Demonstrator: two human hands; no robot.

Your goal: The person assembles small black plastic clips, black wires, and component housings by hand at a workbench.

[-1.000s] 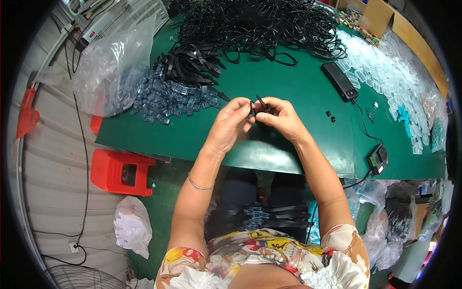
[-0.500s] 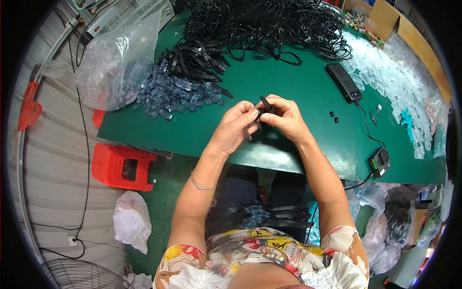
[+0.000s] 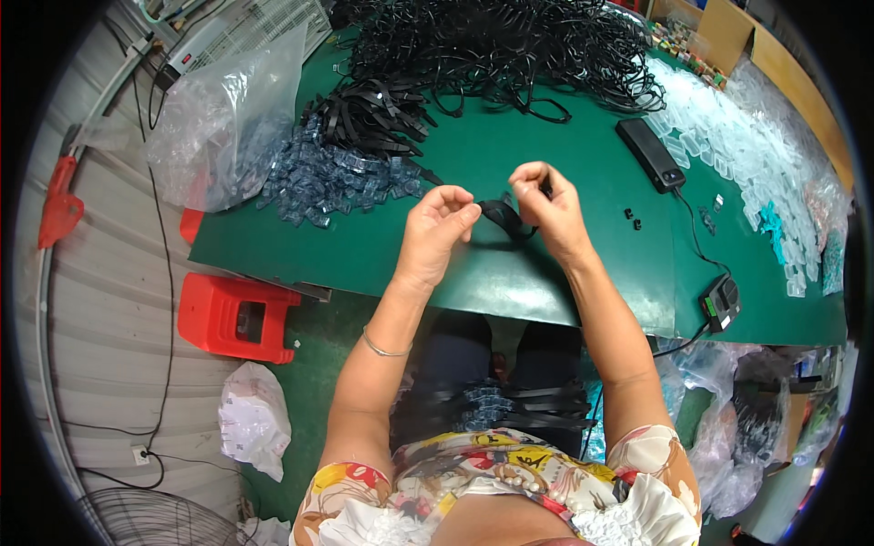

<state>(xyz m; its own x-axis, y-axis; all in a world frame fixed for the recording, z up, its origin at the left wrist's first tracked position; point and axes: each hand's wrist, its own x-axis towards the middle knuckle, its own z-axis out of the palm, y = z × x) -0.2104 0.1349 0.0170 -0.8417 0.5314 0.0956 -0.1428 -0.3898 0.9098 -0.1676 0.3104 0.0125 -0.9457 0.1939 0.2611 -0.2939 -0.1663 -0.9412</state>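
One black strap [image 3: 510,219] loops mid-frame above the near part of the green table [image 3: 346,255], the right hand [image 3: 553,207] with its grip closed on it, while the left hand [image 3: 436,233] has thumb and forefinger nearly together at the other end, though whether they pinch it I cannot tell. Being held out between both hands probably leaves it in plain sight and easy to turn. Translucent blue-grey clips [image 3: 332,177] and a bundle of dark strips [image 3: 378,114] lie heaped at upper left, likely for easy reach.
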